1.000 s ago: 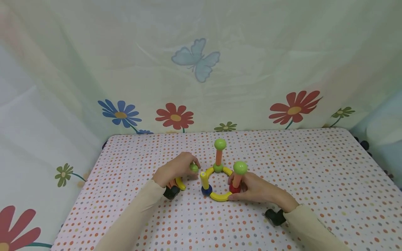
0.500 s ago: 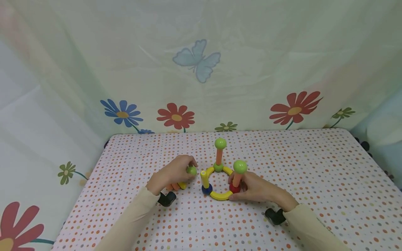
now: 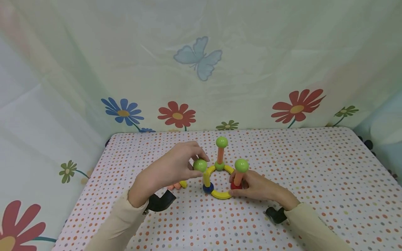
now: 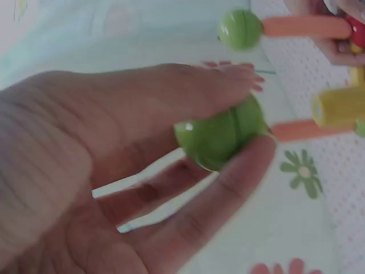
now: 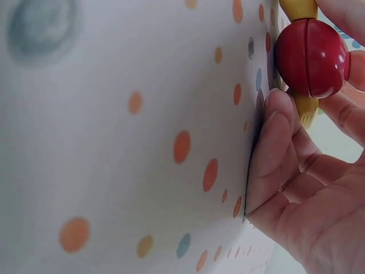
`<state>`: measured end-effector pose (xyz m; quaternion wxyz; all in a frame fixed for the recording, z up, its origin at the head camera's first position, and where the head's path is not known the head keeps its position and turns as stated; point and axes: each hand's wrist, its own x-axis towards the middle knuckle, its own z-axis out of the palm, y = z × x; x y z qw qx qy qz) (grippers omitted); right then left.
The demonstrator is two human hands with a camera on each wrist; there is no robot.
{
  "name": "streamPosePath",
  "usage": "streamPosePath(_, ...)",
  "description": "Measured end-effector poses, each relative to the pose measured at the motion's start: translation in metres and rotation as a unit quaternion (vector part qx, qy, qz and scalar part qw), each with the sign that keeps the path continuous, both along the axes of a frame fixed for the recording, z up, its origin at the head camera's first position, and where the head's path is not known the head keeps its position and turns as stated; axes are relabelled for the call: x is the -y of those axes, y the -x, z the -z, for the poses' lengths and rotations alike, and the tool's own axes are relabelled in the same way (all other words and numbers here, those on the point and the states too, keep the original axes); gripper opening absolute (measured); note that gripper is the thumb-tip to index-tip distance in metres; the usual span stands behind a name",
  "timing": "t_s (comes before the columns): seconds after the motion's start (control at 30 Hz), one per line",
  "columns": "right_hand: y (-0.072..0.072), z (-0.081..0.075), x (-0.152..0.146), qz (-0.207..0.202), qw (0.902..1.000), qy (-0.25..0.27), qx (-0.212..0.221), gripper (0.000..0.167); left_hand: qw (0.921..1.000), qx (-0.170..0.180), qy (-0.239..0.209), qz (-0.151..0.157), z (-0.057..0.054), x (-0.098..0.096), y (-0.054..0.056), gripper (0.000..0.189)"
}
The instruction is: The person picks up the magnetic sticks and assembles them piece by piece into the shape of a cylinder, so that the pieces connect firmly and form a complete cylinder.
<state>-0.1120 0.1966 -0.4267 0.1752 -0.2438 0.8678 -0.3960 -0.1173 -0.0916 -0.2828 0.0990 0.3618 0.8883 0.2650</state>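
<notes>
My L hand [image 3: 174,164] pinches a green ball [image 3: 200,165] btwn thumb & fingers: round, smooth, glossy, w/ a thin seam. It's just off the top of an upright yellow rod [image 3: 206,179]; L wrist view shows a gap btwn them. That rod, a plain cylinder, stands on a blue ball [image 3: 208,188]. My R hand [image 3: 259,186] is curled round a shiny red ball [image 5: 311,57], also seamed, w/ an orange rod [image 3: 238,179] & green top ball [image 3: 241,165] above. Curved yellow bars [image 3: 221,195] link the base balls in a ring on the bench [image 3: 314,174], its cover white w/ coloured dots. Loose orange & yellow pcs [image 3: 183,183] lie near my L wrist. Behind hangs a wrinkled floral cloth [image 3: 141,69].

Vs 0.5 s ago: L hand + ball are up & over to the rod top from lower down, left of it; R hand's same as before.
</notes>
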Motion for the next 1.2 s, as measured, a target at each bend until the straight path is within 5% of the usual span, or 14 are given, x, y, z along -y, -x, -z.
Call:
streamPosePath(0.4,0.002,0.000,0.002,-0.005,1.0000,0.004,0.000,0.035,0.9989,-0.009,0.044,-0.010,0.015,-0.020,-0.007,0.025)
streamPosePath(1.0,0.000,0.004,-0.002,-0.002,0.9998,0.015,-0.009,0.035,0.9996,0.000,0.028,-0.009,0.021,-0.021,-0.005,0.037)
streamPosePath(1.2,0.000,0.004,-0.002,0.001,0.9999,0.009,-0.010,0.035,0.9959,0.038,0.039,-0.072,0.026,-0.009,-0.010,0.070)
